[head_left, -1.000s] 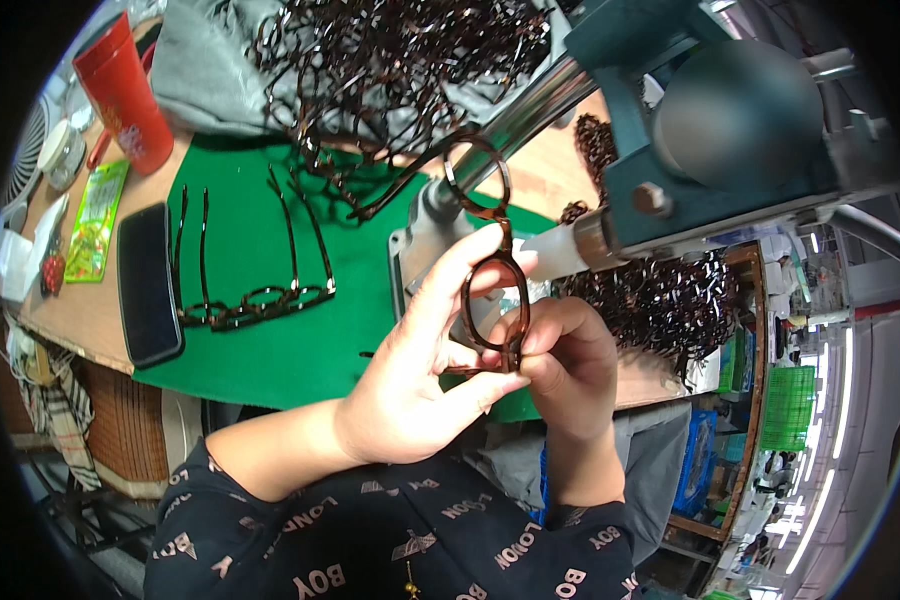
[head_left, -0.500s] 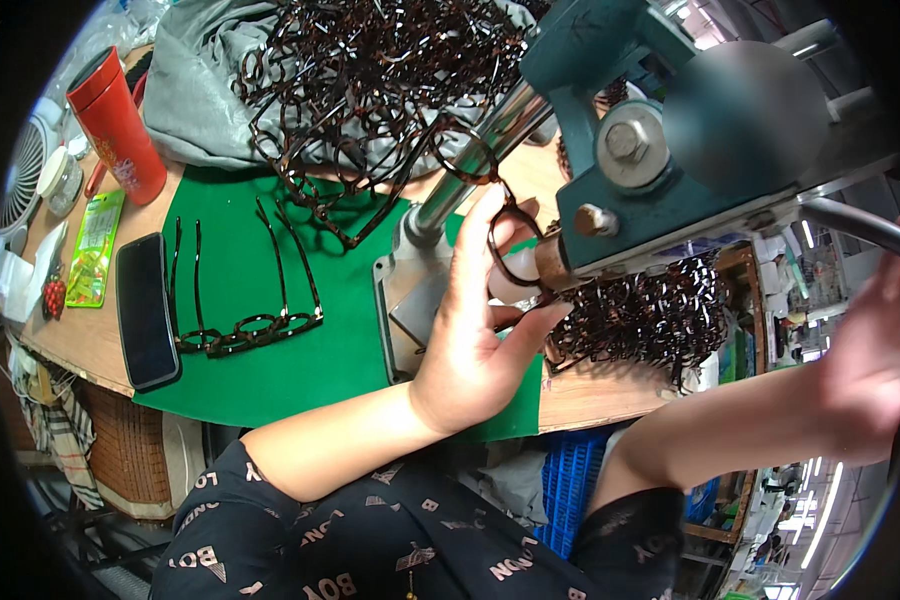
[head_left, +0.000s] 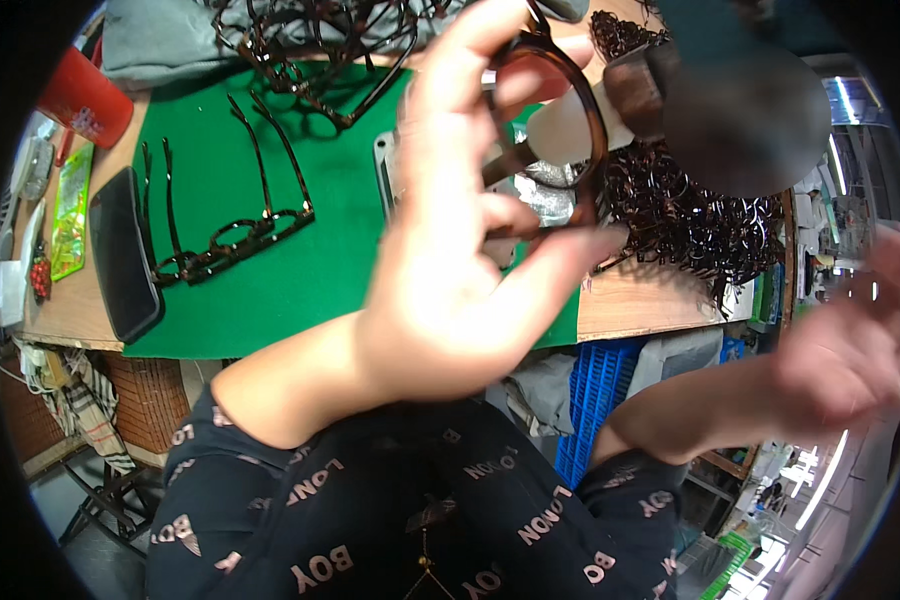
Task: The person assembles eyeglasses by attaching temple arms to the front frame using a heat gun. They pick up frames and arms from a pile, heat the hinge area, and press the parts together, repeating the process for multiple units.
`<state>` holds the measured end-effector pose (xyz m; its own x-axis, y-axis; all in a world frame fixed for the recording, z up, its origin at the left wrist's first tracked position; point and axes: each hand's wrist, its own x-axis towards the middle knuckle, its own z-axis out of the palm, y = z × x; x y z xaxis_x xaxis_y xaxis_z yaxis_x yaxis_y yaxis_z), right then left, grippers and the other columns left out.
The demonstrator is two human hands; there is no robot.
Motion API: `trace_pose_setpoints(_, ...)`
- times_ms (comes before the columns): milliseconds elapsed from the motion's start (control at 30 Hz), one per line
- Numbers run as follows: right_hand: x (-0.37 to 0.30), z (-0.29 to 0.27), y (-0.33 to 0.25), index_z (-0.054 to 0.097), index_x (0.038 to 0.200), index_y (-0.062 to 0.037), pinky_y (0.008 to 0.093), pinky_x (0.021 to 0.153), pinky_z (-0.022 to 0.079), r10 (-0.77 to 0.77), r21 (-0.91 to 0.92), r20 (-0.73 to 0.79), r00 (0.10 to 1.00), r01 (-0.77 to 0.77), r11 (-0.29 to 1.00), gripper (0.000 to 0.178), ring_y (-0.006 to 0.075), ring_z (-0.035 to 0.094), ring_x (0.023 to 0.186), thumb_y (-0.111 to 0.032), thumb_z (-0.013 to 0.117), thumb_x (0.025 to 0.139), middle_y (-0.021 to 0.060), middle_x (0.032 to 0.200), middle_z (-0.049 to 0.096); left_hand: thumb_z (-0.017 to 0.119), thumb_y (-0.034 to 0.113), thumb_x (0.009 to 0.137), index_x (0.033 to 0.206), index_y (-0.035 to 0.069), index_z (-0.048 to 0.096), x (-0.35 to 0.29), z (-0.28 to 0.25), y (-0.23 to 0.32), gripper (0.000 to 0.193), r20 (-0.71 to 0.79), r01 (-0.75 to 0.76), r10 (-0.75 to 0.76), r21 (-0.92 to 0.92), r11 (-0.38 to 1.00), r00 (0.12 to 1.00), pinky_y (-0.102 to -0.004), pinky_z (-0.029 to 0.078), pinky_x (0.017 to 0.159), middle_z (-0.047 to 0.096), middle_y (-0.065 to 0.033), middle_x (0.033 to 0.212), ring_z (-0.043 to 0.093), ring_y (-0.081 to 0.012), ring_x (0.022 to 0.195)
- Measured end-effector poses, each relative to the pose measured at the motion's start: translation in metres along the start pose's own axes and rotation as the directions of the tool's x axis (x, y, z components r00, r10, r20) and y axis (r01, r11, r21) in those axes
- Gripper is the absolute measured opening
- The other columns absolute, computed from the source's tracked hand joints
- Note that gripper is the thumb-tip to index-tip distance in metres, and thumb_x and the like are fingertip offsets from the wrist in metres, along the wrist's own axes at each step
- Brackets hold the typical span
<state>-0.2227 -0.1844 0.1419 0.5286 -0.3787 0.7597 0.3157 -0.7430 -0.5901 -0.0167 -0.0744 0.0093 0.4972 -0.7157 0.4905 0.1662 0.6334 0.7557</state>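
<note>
My left hand (head_left: 445, 270) is raised close to the camera, its fingers closed round a brown tortoiseshell eyeglass frame (head_left: 598, 130). One round rim of that frame shows, with no lens that I can make out. Behind the rim is the whitish tip (head_left: 562, 132) of a bench press, below its brown ram (head_left: 642, 92); I cannot tell whether rim and tip touch. My right hand (head_left: 840, 360) is far right, smeared by motion, so its grip is unclear. On the green mat (head_left: 300, 310) lie dark eyeglass frames (head_left: 235, 245) with their temples spread.
A large heap of eyeglass frames (head_left: 310, 50) lies at the back on grey cloth (head_left: 155, 45); another pile (head_left: 700, 215) sits right of the press. A phone (head_left: 125, 255), a green packet (head_left: 71, 215) and a red tumbler (head_left: 85, 100) stand left. Below the table is a blue crate (head_left: 602, 400).
My left hand has come nearer the camera with the eyeglass frame, and its rim now appears larger. My right hand has moved down and left. The whole view has shifted, bringing the table's edge higher.
</note>
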Motion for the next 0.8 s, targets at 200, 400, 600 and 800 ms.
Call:
trace_pose_setpoints(200, -0.174, 0.084, 0.089, 0.06, 0.087, 0.0001, 0.0225, 0.065, 0.045, 0.722, -0.466, 0.013, 0.692, -0.635, 0.617, 0.012, 0.0119, 0.056, 0.072, 0.004, 0.063, 0.076, 0.0057, 0.083, 0.059, 0.068, 0.03, 0.075, 0.137, -0.001, 0.017, -0.037, -0.032, 0.051, 0.086, -0.242, 0.235, -0.181, 0.219, 0.947, 0.953, -0.0164, 0.037, 0.041, 0.047, -0.0179, 0.118, 0.055, -0.0124, 0.055)
trace_pose_setpoints(400, -0.178, 0.108, 0.093, 0.057, 0.083, 0.0006, 0.024, 0.062, 0.045, 0.642, -0.568, -0.06, 0.765, -0.555, 0.608, 0.008, 0.0147, 0.054, 0.068, 0.003, 0.062, 0.078, 0.0072, 0.078, 0.054, 0.057, 0.001, 0.072, 0.137, -0.002, 0.017, -0.05, -0.04, 0.058, 0.077, -0.211, 0.152, -0.169, -0.092, 0.984, 0.963, -0.0204, 0.038, 0.03, 0.049, -0.0135, 0.106, 0.047, -0.014, 0.036)
trace_pose_setpoints(600, -0.173, 0.097, 0.092, 0.057, 0.082, 0.0007, 0.0233, 0.062, 0.043, 0.697, -0.566, 0.061, 0.714, -0.551, 0.613, 0.006, 0.0148, 0.053, 0.067, 0.004, 0.06, 0.078, 0.0066, 0.077, 0.053, 0.074, 0.004, 0.069, 0.11, 0.004, 0.039, -0.051, -0.046, 0.054, 0.054, 0.159, 0.247, -0.195, -0.458, 0.854, 0.968, -0.0281, 0.053, 0.043, 0.054, -0.0098, 0.077, 0.059, -0.0249, 0.06)
trace_pose_setpoints(800, -0.185, 0.083, 0.095, 0.058, 0.083, 0.001, 0.0228, 0.062, 0.043, 0.702, -0.498, 0.058, 0.71, -0.589, 0.637, 0.008, 0.0129, 0.053, 0.068, 0.004, 0.061, 0.077, 0.0065, 0.079, 0.054, 0.07, 0.022, 0.077, 0.077, 0.0, 0.064, -0.035, -0.069, 0.034, 0.023, 0.785, 0.619, -0.058, -0.438, 0.652, 0.617, -0.0312, 0.053, 0.06, 0.061, -0.015, 0.084, 0.062, -0.028, 0.074)
